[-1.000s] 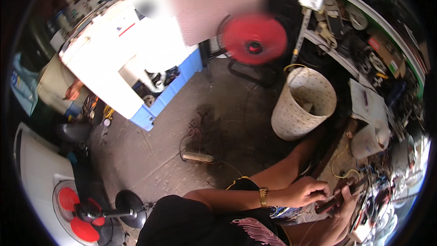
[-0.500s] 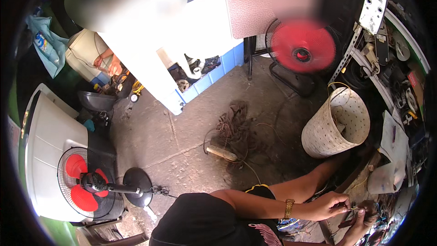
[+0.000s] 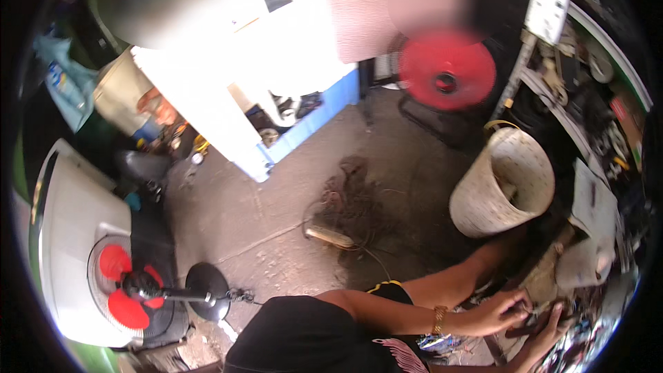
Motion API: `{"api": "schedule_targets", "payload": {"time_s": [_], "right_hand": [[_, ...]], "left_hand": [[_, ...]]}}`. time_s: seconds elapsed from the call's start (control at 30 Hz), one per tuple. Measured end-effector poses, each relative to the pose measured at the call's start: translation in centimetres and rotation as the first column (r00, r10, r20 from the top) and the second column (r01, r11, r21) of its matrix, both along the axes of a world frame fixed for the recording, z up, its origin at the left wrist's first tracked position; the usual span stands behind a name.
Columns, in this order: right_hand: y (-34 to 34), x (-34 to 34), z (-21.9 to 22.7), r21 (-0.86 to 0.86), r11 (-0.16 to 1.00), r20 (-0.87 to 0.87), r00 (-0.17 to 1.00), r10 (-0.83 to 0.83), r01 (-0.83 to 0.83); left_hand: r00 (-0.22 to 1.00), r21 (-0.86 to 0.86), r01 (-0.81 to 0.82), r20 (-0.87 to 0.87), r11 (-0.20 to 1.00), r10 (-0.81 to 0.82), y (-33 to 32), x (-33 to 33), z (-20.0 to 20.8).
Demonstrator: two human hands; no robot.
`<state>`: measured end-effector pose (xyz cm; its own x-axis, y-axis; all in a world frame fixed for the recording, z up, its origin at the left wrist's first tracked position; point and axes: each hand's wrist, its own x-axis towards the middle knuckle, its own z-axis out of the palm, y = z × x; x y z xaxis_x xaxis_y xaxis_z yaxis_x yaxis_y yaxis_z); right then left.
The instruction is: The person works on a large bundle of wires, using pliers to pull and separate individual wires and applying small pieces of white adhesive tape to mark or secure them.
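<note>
Gold wristband [image 3: 439,320], curled left fingers [image 3: 512,302], round speckled bin [image 3: 473,197].

Honestly can't read a single word or number from here. The bag [image 3: 74,100] way left of the bucket [image 3: 476,199] has a blurry pale mark [image 3: 60,83]; my shirt [image 3: 304,331], nearside of the bucket, has a wavy pink print [image 3: 399,354].

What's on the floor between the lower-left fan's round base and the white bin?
A pale bar-shaped block and a dark tangled heap lie between the fan base and the white bin in the head view. Heap too blurred to identify.
</note>
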<state>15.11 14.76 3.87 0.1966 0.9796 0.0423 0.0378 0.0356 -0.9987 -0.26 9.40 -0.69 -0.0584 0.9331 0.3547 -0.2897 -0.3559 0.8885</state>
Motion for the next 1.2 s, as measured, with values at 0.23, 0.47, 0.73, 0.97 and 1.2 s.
{"api": "schedule_targets", "payload": {"time_s": [0.23, 0.47, 0.73, 0.97, 1.2], "right_hand": [[1.9, 2.1, -0.2, -0.2, 0.98, -0.01, 1.0, -0.01, 0.008], [3.6, 4.7, 0.9, -0.163, 0.951, -0.147, 0.959, 0.242, -0.265], [-0.1, 5.8, -1.0, -0.094, 0.942, -0.189, 0.935, 0.302, -0.323], [-1.5, 5.4, -2.2, -0.062, 0.952, 0.027, 0.953, 0.303, -0.301], [-1.7, 6.2, -2.4, -0.081, 0.925, 0.207, 0.902, 0.379, -0.37]], "left_hand": [[0.934, -0.11, -0.014, -0.357, 0.994, -0.026, 0.6, -1.7, 3.0], [0.911, -0.423, 0.399, 0.285, 0.814, -0.299, 2.4, 1.5, 0.7], [0.881, -0.514, 0.411, 0.437, 0.753, -0.181, 3.2, 3.7, -0.3], [0.972, -0.475, 0.228, 0.168, 0.85, -0.167, 3.4, 5.7, 0.3], [0.99, -0.389, 0.123, -0.021, 0.913, -0.143, 2.9, 6.2, 0.4]]}}
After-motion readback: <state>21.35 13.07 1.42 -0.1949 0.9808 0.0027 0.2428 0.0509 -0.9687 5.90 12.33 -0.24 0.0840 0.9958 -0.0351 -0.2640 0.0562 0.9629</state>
